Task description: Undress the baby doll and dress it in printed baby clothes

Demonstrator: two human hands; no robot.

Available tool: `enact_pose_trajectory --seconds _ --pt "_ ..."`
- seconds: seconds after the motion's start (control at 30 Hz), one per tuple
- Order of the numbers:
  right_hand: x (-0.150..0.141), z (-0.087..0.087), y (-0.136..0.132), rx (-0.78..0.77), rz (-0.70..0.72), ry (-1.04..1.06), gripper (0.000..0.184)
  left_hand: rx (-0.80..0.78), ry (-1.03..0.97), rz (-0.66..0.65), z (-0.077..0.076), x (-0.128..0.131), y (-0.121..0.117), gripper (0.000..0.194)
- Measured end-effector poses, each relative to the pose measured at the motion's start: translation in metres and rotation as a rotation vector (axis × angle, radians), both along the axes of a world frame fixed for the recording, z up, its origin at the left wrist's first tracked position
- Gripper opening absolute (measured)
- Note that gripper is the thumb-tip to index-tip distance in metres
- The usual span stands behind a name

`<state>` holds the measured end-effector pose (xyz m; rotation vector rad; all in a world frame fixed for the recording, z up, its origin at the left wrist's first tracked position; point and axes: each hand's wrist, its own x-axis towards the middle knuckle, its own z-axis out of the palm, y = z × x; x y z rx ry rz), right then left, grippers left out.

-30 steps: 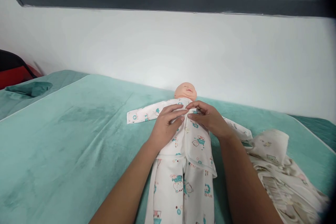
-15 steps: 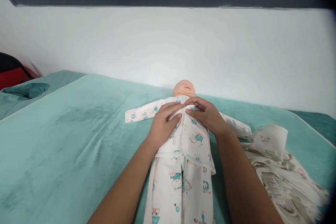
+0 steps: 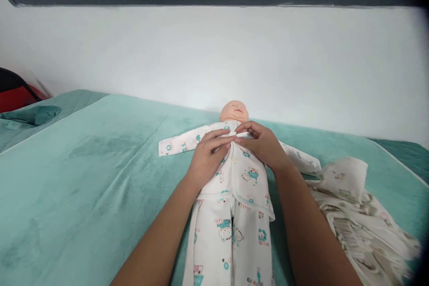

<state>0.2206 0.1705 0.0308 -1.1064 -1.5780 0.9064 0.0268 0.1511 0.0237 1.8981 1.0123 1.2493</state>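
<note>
And here, at the chest of the doll (image 3: 233, 111), the action is centred: the front of the printed white jacket (image 3: 251, 187) is being worked by both hands. By the left hand (image 3: 212, 155) the cloth is pinched at the front edge, thumb brought up close to the bent fingers; by the right hand (image 3: 259, 145) the facing edge is nipped between thumb and forefinger. What sits exactly between those fingertips is hidden.

The doll is laid on its back on the teal cover (image 3: 83, 187), head towards the white wall (image 3: 214, 53), well within reach. The dressing can be judged well advanced: the jacket is spread over the body, both sleeves are stretched outward, and matching trousers (image 3: 214, 237) are laid out below the hem. Left to settle, it seems, is the front: the lower edges are parted at the hem, and a small pale button (image 3: 234, 159) is seen beneath the fingers, though whether it is fastened cannot be told.

Off to the right, a crumpled heap of pale clothing (image 3: 362, 223) is left near the forearm. No brand or label can be read; animals and vehicles are printed on the fabric, and any smaller lettering is lost in blur.
</note>
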Motion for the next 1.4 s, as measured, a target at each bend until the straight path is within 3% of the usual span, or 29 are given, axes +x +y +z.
enact_pose_trajectory --seconds 0.27,0.6,0.83,0.97,1.1,1.27,1.4 --pt "0.001 0.004 -0.005 0.005 0.083 0.058 0.026 0.079 0.041 0.021 -0.003 0.001 -0.001 0.029" --pt "-0.007 0.006 -0.013 0.004 -0.029 0.034 0.023 0.084 0.062 0.008 0.002 -0.003 0.000 0.028" --pt "-0.011 0.018 -0.045 0.315 -0.192 -0.437 0.024 0.098 0.129 -0.110 0.007 -0.008 -0.004 0.018" --pt "-0.011 0.017 -0.057 0.375 -0.238 -0.615 0.023 0.119 0.191 -0.174 0.010 -0.012 -0.003 0.020" --pt "-0.013 0.011 -0.068 0.370 -0.215 -0.552 0.018 0.094 0.265 -0.220 0.015 -0.016 -0.005 0.022" --pt "-0.013 0.002 -0.080 0.173 -0.148 -0.337 0.010 0.081 0.302 -0.234 0.017 -0.018 -0.006 0.020" --pt "-0.008 -0.003 -0.077 0.155 -0.074 -0.208 0.009 0.082 0.317 -0.243 0.016 -0.017 -0.005 0.017"
